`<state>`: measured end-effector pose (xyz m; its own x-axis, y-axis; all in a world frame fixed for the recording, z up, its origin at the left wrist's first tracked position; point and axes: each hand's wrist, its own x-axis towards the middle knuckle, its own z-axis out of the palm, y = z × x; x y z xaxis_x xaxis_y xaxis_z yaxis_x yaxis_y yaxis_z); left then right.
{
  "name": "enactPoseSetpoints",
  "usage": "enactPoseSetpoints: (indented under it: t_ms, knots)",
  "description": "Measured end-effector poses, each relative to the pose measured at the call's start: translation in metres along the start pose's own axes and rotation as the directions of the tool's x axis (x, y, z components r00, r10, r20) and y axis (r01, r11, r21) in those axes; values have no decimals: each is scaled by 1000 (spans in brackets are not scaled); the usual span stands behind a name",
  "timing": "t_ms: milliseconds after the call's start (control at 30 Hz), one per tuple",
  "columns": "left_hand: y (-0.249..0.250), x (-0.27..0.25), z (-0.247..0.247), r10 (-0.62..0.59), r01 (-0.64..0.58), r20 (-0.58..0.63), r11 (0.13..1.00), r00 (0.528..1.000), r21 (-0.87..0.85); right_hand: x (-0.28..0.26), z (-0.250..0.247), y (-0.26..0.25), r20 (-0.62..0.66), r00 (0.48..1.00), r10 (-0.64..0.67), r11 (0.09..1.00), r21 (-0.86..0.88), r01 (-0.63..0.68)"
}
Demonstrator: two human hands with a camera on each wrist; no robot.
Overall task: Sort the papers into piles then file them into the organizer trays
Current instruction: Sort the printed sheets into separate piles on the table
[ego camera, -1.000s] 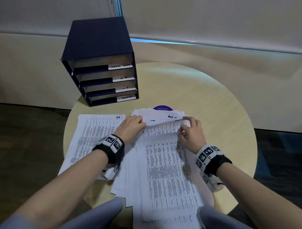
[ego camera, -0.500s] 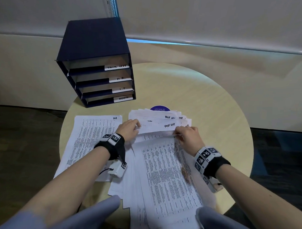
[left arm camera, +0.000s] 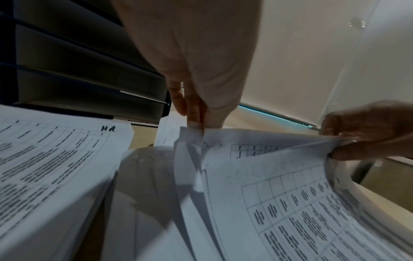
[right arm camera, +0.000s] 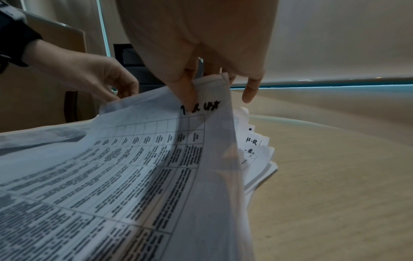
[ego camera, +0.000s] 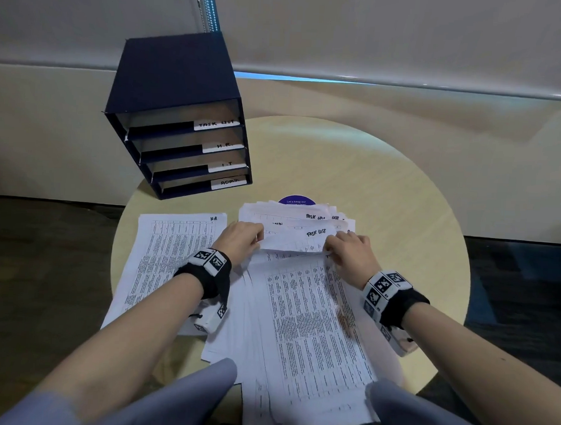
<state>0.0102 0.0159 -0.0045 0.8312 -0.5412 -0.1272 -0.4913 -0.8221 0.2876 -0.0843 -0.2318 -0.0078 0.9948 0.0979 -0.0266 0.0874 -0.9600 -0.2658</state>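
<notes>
Both hands lift the far edge of the top sheet (ego camera: 295,240), marked "Task List", so it comes free of the stack (ego camera: 307,312) at the table's (ego camera: 400,197) near edge. The left hand (ego camera: 240,239) pinches its left corner, the right hand (ego camera: 350,256) its right corner. An HR pile (ego camera: 166,259) lies at the left edge, probably to keep kinds apart. The organizer (ego camera: 177,113) stands at the far left edge, label fronts toward the person.
</notes>
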Motion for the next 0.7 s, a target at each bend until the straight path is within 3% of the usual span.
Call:
enactPoseSetpoints:
  t_ms: [167, 300, 400, 500, 600, 700]
  knots:
    - [4, -10, -6, 100, -99, -52, 995, 994, 24, 0, -2, -4, -78, 997, -2, 999, 32, 4]
    - [-2, -18, -7, 153, -154, -20, 985, 988, -81, 1, -1, -4, -78, 997, -25, 999, 24, 27]
    - [-4, -18, -6, 60, -41, 63, 961, 996, -274, 1, 1, -4, -11, 1000, -12, 999, 31, 12]
    - [-4, -14, -6, -91, 125, 94, 868, 991, -481, -4, 2, -3, -16, 1000, -21, 997, 80, 22]
    - [-11, -12, -4, -198, 239, 136, 850, 971, -469, -8, 2, -2, -9, 1000, -26, 996, 82, 27]
    - [-14, -11, -1, -232, 275, 151, 863, 961, -423, -9, 2, -1, -18, 999, -40, 995, 90, 41]
